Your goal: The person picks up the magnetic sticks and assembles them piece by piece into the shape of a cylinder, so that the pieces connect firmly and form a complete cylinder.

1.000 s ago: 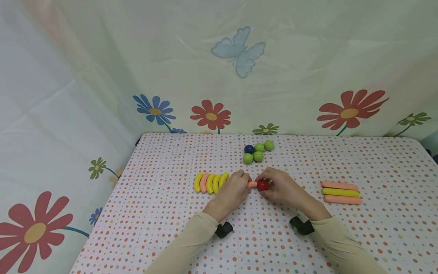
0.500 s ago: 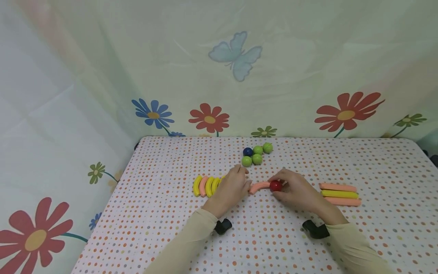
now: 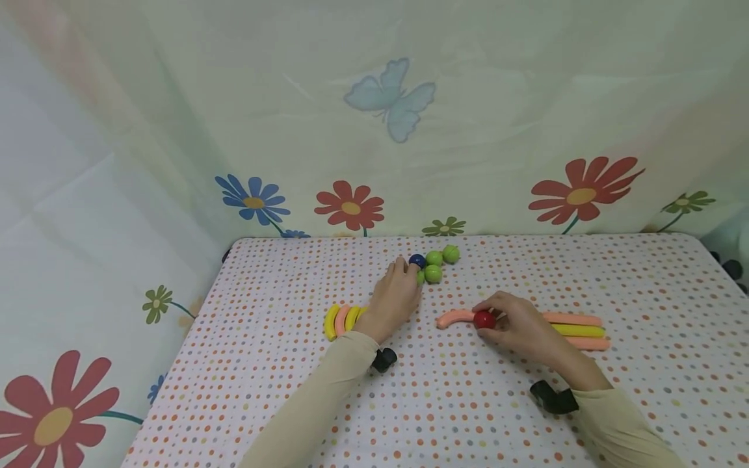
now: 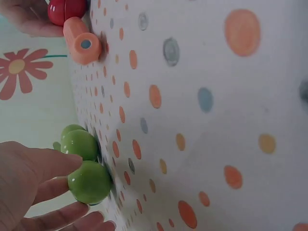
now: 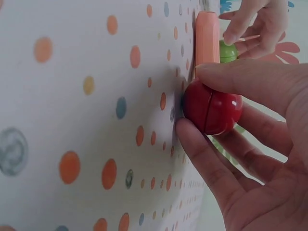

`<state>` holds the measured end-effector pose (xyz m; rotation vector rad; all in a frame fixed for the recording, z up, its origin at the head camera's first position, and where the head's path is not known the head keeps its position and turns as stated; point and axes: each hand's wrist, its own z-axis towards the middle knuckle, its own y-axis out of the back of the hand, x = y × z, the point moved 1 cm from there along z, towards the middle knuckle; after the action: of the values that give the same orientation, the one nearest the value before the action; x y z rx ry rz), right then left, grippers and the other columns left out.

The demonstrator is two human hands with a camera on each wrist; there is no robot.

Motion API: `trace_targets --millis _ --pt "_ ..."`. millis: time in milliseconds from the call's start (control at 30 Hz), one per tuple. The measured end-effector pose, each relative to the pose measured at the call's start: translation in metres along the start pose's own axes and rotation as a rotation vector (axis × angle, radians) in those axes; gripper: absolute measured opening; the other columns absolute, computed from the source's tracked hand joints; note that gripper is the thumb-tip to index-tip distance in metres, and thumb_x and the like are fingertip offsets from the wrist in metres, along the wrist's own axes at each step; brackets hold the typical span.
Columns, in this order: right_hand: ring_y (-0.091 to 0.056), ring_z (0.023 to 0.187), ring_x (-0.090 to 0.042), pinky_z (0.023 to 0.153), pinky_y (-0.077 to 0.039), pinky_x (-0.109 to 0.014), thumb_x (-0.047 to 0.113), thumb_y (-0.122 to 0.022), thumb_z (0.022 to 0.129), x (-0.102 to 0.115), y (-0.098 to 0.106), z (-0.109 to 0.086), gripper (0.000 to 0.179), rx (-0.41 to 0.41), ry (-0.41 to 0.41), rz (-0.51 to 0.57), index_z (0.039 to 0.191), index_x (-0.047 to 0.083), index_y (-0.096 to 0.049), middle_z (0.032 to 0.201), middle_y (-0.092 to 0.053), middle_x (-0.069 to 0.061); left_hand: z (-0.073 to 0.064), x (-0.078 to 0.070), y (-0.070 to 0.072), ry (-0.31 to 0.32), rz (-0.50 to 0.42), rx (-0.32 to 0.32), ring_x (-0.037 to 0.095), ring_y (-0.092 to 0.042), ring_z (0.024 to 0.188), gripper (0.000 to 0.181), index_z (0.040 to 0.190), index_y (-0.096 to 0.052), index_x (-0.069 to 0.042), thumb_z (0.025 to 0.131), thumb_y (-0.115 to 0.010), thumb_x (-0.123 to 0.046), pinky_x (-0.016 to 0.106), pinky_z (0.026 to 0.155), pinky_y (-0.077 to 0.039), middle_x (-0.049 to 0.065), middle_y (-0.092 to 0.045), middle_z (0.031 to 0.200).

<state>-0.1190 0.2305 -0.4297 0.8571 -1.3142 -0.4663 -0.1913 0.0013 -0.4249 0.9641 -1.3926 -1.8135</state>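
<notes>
My right hand (image 3: 523, 328) pinches a glossy red ball (image 5: 211, 107) between thumb and fingers, on the table. The ball sits against one end of a curved pink stick (image 3: 456, 317), whose other end shows a small hole in the left wrist view. My left hand (image 3: 394, 296) reaches over the nearest green ball (image 4: 90, 183), thumb and spread fingers around it; whether they touch it I cannot tell. Beside it are more green balls (image 3: 433, 273) and a dark blue ball (image 3: 417, 260). My left hand and wrist partly cover a row of curved yellow and pink pieces (image 3: 331, 323).
Two straight pink sticks (image 3: 579, 319) and a yellow one (image 3: 585, 331) lie side by side, partly behind my right hand. The dotted tablecloth (image 3: 468, 403) covers the table, with a flowered curtain (image 3: 281, 117) behind and at the left.
My left hand has left the pink stick and moved away from me to the green balls. My right hand has shifted right with the red ball; the pink stick has also moved right.
</notes>
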Motion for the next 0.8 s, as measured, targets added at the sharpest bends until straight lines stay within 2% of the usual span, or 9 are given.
trace_targets --millis 133,333,567,800 --pt "-0.066 0.089 -0.026 0.071 -0.06 -0.037 -0.002 -0.087 0.081 0.001 0.0 0.0 0.033 -0.016 0.016 -0.012 0.11 -0.006 -0.072 0.102 -0.066 -0.014 -0.001 0.002 -0.001 0.002 -0.007 0.021 0.021 -0.061 0.094 0.028 0.126 -0.062 -0.002 0.105 -0.065 -0.019 0.029 0.071 -0.056 0.013 -0.06 0.113" --pt "-0.066 0.09 -0.026 0.072 -0.061 -0.037 -0.001 -0.087 0.082 0.002 -0.003 -0.001 0.034 -0.022 0.016 0.009 0.112 -0.006 -0.071 0.103 -0.066 -0.013 -0.005 0.004 0.0 0.015 -0.04 0.094 0.02 -0.064 0.097 0.024 0.122 -0.066 -0.004 0.103 -0.068 -0.018 0.03 0.073 -0.058 0.011 -0.065 0.114" --pt "-0.066 0.092 -0.028 0.074 -0.061 -0.04 0.001 -0.087 0.083 0.0 -0.004 -0.003 0.036 -0.044 -0.02 -0.001 0.115 -0.006 -0.07 0.105 -0.066 -0.015 -0.021 -0.002 0.009 0.045 -0.124 0.178 0.016 -0.057 0.085 0.022 0.112 -0.074 -0.004 0.096 -0.078 -0.019 0.026 0.068 -0.05 0.008 -0.066 0.104" --pt "-0.066 0.09 -0.029 0.075 -0.061 -0.044 0.005 -0.086 0.085 -0.001 -0.005 -0.002 0.037 -0.064 -0.053 0.002 0.116 -0.007 -0.07 0.107 -0.066 -0.019 -0.041 -0.008 0.013 0.042 -0.219 0.195 0.013 -0.052 0.081 0.026 0.115 -0.072 -0.001 0.094 -0.08 -0.012 0.019 0.067 -0.047 0.009 -0.061 0.105"
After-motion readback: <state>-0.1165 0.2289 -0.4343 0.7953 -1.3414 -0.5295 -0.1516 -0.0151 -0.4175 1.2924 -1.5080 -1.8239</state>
